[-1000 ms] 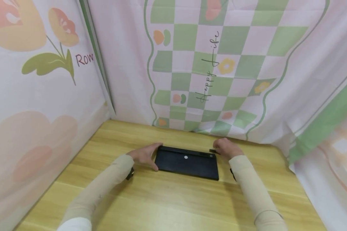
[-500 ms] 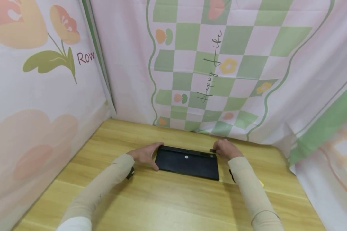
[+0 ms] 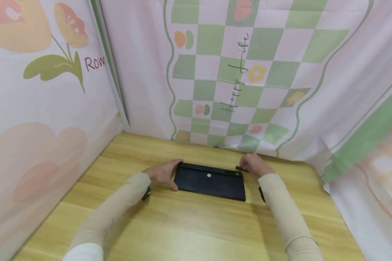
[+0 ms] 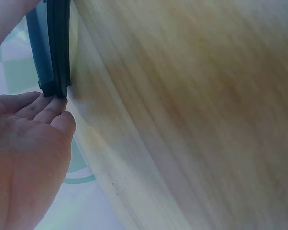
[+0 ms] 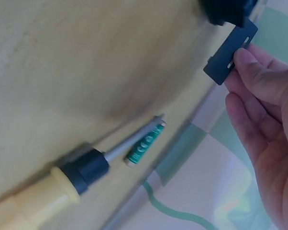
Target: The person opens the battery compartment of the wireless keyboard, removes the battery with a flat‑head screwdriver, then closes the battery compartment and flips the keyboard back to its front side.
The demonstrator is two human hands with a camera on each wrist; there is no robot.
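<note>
Two hands flanked the black device [image 3: 212, 183], which lay on the counter [image 3: 189, 224] with a white dot [image 3: 209, 175] showing on its upper face. The step in hand seemed to be working with the small black cover [image 5: 225, 64] beside the device's far right corner, and it called for the device to be braced while the cover was handled lightly, squared to the darker strip [image 3: 232, 173] along the device's far edge and never forced or bent. The left hand [image 3: 162, 174] suited that bracing: its grip was clamped across the device's left end, thumb at the near corner, fingers at the far one, and a gentle hold looked enough. The right hand [image 3: 253, 165] had its grip pinched on the cover, thumb on one face and fingers behind; holding it nearer the edges would probably have allowed finer aim. Its forearm slanted in from the device's near right side, the hand bent over toward the corner. A screwdriver [image 5: 46, 196] and a green battery [image 5: 145, 146] lay to the device's right, where a low sweep of that wrist could have knocked them; whether the cover touched the device could not be told
</note>
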